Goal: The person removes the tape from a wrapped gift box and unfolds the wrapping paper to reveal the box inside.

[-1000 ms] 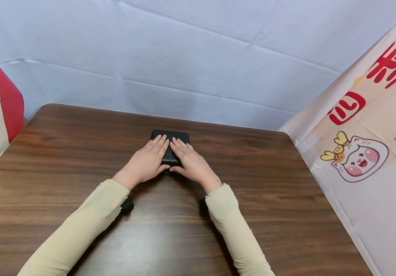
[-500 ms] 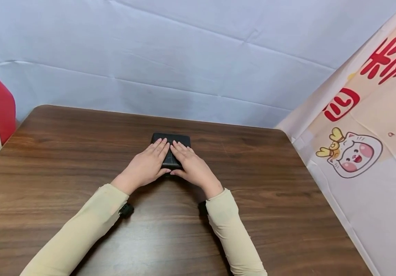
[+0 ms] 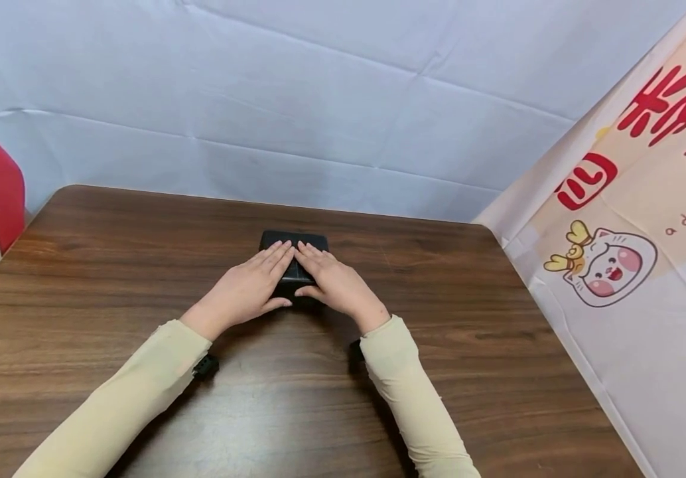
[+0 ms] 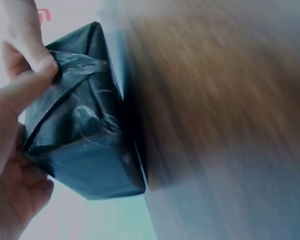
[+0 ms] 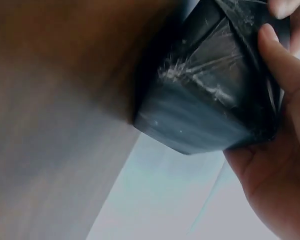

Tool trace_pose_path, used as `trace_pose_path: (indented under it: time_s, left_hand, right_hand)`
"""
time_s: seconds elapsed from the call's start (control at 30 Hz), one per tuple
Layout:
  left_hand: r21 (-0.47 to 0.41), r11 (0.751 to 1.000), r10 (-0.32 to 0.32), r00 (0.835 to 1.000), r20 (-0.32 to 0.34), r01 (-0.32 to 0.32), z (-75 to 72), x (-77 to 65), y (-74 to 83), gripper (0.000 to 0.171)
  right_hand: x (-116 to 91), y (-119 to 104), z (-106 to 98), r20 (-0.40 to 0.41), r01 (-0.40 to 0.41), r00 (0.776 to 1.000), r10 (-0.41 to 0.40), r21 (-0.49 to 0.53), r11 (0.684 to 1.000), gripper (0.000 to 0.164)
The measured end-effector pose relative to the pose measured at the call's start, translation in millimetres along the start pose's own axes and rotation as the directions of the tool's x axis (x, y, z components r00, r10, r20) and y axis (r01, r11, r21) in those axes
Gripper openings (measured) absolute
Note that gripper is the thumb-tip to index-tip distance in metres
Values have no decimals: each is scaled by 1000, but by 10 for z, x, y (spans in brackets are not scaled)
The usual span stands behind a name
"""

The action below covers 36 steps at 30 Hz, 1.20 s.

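Observation:
A black box wrapped in shiny dark film [image 3: 295, 272] sits near the far side of the table. Straight fingers of my left hand [image 3: 243, 287] lie across the left part of its top, and those of my right hand [image 3: 341, 287] lie across the right part. The fingertips nearly meet in the middle. At the near face, folded film and clear tape show in the left wrist view, where my left thumb [image 4: 40, 65] lies close to it. In the right wrist view, my right thumb [image 5: 280, 55] lies along the box's taped end.
The brown wood-grain table [image 3: 271, 398] has rounded far corners. Behind it hangs a pale creased cloth [image 3: 259, 99], and a printed banner [image 3: 606, 265] with a cartoon face stands at the right. Small dark devices are at both wrists.
Both hands stay on top of the box. The left thumb has moved down and slightly away from the right thumb, and the left forearm has shifted a little left. The head view has turned slightly.

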<state>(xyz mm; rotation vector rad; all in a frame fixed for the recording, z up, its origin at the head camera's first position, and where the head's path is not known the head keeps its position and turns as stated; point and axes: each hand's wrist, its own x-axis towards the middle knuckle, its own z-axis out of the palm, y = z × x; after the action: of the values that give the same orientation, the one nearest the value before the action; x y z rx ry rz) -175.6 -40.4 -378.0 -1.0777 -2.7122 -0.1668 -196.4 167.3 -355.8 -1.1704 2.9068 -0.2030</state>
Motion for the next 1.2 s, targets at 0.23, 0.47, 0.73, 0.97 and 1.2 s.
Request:
trace_pose_path:
  time_s: [0.23, 0.47, 0.73, 0.97, 1.2]
  left_hand:
    - [63, 994, 88, 995, -36, -86, -82, -127, -36, 112]
    - [274, 960, 103, 987, -125, -65, -83, -84, -86, 103]
    - [233, 972, 53, 986, -160, -15, -116, -75, -130, 99]
    - [206, 978, 45, 988, -145, -15, -191, -71, -150, 97]
    - [226, 973, 96, 981, -171, -55, -198, -54, -116, 93]
  right_hand:
    - [81, 90, -176, 45, -11, 999, 2, 189, 982, 66]
    - [170, 88, -246, 8, 12, 1000, -14, 214, 977, 63]
    - [13, -78, -175, -199, 55, 978, -67, -62, 997, 65]
    - [-108, -124, 10, -240, 59, 959, -151, -352, 934, 93]
    - [-149, -97, 119, -341, 57, 913, -225, -441, 896, 82]
